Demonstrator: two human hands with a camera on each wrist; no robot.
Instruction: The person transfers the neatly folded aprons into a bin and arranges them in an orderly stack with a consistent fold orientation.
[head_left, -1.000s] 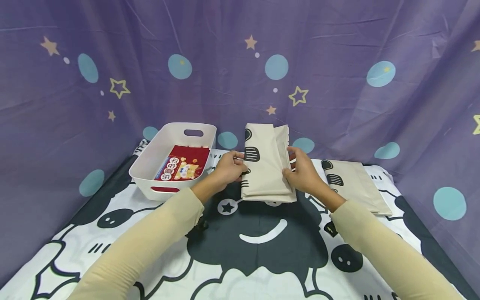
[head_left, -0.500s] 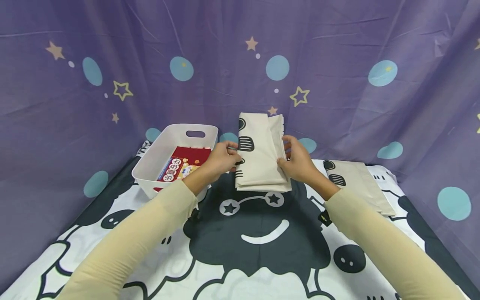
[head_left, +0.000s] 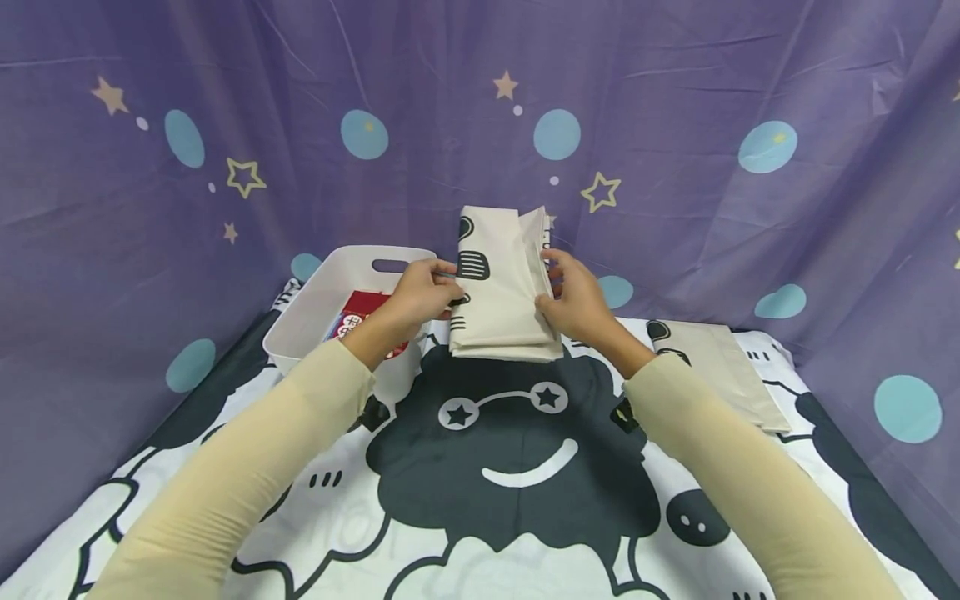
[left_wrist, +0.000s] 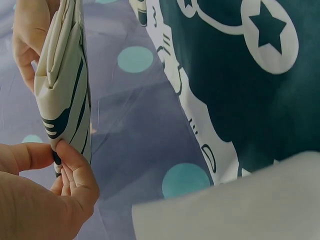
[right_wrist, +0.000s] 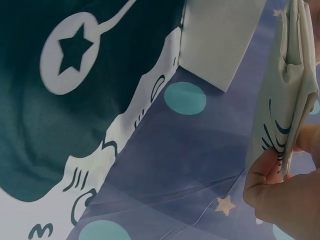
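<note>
Both hands hold a folded cream cloth [head_left: 495,292] with black cartoon prints, upright above the table near the back curtain. My left hand [head_left: 420,292] pinches its left edge between thumb and fingers; the left wrist view shows this grip [left_wrist: 55,195] up close on the layered folds. On the opposite edge, my right hand [head_left: 576,302] has its thumb in front and fingers behind. Seen edge-on in the right wrist view, the cloth [right_wrist: 280,100] is several layers thick. The left hand overlaps the right side of a white plastic bin [head_left: 300,325] in the head view.
Inside the bin lies a red printed packet [head_left: 362,306], partly hidden by the left hand and forearm. A second folded cream cloth [head_left: 716,367] lies flat at the table's right. A black-and-white cartoon tablecloth [head_left: 517,500] covers the table; a purple curtain [head_left: 465,125] hangs behind.
Both hands have raised the folded cloth off the table and carried it left toward the bin. The left hand now covers part of the red packet. Bin and second cloth stay put.
</note>
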